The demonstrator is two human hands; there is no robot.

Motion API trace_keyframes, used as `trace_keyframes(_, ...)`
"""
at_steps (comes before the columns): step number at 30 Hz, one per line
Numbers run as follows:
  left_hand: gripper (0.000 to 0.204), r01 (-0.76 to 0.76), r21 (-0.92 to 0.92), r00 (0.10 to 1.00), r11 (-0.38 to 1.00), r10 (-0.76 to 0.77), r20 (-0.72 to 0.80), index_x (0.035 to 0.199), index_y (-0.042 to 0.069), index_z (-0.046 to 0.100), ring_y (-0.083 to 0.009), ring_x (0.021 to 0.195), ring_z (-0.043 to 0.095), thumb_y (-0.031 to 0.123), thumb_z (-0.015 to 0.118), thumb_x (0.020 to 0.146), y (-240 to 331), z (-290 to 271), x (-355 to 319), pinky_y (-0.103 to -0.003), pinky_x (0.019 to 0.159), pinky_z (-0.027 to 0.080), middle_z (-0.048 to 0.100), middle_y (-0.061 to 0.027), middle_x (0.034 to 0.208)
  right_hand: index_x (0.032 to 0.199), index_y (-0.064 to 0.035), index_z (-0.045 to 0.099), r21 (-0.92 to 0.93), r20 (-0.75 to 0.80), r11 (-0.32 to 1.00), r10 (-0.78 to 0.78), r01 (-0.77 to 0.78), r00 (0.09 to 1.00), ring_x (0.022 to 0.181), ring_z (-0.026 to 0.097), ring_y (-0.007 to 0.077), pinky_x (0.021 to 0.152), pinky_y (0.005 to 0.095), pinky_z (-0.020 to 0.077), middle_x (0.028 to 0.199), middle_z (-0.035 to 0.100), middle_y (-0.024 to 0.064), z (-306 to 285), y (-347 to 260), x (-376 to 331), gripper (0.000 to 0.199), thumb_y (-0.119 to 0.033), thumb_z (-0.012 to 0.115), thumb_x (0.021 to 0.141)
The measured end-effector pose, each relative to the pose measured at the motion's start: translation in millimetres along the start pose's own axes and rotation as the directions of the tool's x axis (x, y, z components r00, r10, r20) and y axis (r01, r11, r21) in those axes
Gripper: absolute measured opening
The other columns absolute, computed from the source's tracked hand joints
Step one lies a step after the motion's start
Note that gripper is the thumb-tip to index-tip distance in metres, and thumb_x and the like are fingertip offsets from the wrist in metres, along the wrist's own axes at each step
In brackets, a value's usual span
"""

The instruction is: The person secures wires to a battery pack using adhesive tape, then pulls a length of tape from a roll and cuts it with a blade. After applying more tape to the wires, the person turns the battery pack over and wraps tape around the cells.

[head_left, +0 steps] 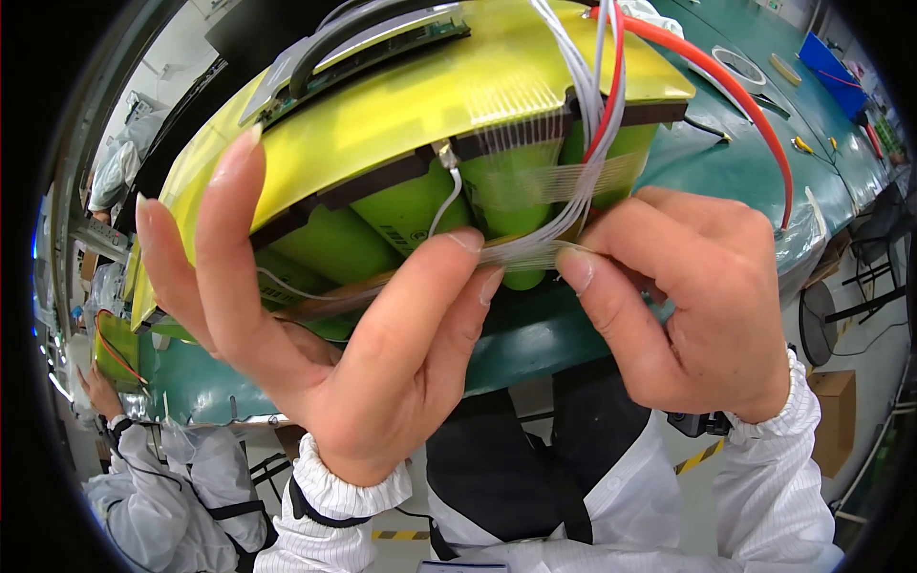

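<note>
Nearest: white sleeves w/ ribbed cuffs coming up from below. Left hand (363, 344) is spread wide, palm toward the camera, fingers fanned over the front of the pack (420, 115); its thumb tip presses a strip of clear fibre tape (530, 250) at the pack's lower edge. Right hand (697, 306) is curled narrow, thumb and forefinger pinching the same tape just beside the left thumb, pulling it taut over a wire bundle (583, 105).

Pack: rows of green cylindrical cells under a yellow insulating sheet, black frame between, held up tilted above the green surface (707, 162), close to the chest. More of that tape already runs across the cells near the wires. White/grey wires drop down the pack's right side; one thin white lead (447, 205) hangs from a tab mid-front. A red cable (755, 105) loops off to the right. A circuit board sits at the pack's top.

Risks, as I judge it: tape could wrinkle or stick to fingertips if tension slips; thin wires could get trapped crooked or pinched under it; the pack looks heavy and is only braced by the fanned left hand, so a shift could let it tip.

Further off: tape rolls (740, 62) and a blue bin (829, 57) on the surface; lower left, another worker (162, 477) in white w/ a second yellow pack (115, 349).
</note>
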State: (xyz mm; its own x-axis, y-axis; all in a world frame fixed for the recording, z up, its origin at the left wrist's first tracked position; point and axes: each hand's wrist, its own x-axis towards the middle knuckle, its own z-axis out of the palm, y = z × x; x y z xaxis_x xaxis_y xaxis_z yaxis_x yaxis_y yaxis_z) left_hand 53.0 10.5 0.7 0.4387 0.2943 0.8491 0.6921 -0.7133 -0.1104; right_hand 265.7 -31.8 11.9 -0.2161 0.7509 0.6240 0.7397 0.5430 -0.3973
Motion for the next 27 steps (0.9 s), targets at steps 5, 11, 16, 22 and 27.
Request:
trace_keyframes(5,0.034,0.012,-0.033,0.999,0.999,-0.014,-0.041,0.103,0.018,0.070,-0.0437,0.143,0.026,0.028,0.086,0.075,-2,5,0,-0.057,0.118,0.016,0.038,-0.0217,0.150,0.079,0.0012,0.067,0.095,-0.020,0.995,0.028,-0.026,0.999,0.045,0.050,0.0164,0.043,0.0280,0.0365,0.058,0.055,0.0072,-2,-2,0,0.004,0.000,0.070,0.076)
trace_keyframes(11,0.045,-0.021,-0.036,0.997,0.999,0.018,-0.078,0.112,0.016,0.063,-0.0427,0.144,0.024,0.025,0.087,0.075,-2,7,3,-0.057,0.118,0.019,0.038,-0.0195,0.151,0.079,0.0027,0.068,0.241,0.009,0.951,0.196,-0.192,0.981,0.043,0.046,0.0069,0.041,0.0222,0.0314,0.058,0.058,0.0041,-4,-7,-6,0.003,0.003,0.068,0.076)
trace_keyframes(16,0.057,0.008,-0.081,0.999,0.997,-0.012,-0.050,0.118,0.015,0.053,-0.0401,0.146,0.021,0.020,0.088,0.073,-3,6,3,-0.053,0.118,0.019,0.034,-0.0179,0.153,0.079,0.0027,0.068,0.177,-0.018,0.954,0.249,-0.242,0.968,0.045,0.044,0.0037,0.043,0.0189,0.0282,0.059,0.057,0.0003,-16,-11,-8,0.005,0.005,0.066,0.074)
trace_keyframes(22,0.059,0.040,-0.105,0.998,0.994,-0.044,-0.036,0.119,0.014,0.052,-0.0399,0.147,0.019,0.022,0.089,0.073,-2,7,3,-0.052,0.119,0.018,0.034,-0.0175,0.153,0.085,0.0006,0.069,-0.001,-0.234,0.984,0.173,-0.179,0.957,0.046,0.037,0.0042,0.044,0.0205,0.0257,0.066,0.056,0.0016,-10,-15,-13,0.015,0.004,0.070,0.070)
trace_keyframes(27,0.062,0.033,-0.059,0.999,0.998,-0.034,-0.025,0.119,0.016,0.050,-0.0410,0.147,0.019,0.025,0.089,0.072,-1,5,3,-0.054,0.119,0.017,0.035,-0.0171,0.152,0.089,0.0003,0.070,0.068,-0.345,0.987,0.163,-0.148,0.924,0.045,0.036,0.0046,0.043,0.0214,0.0251,0.073,0.059,0.0044,12,-15,-14,0.026,-0.001,0.080,0.065)
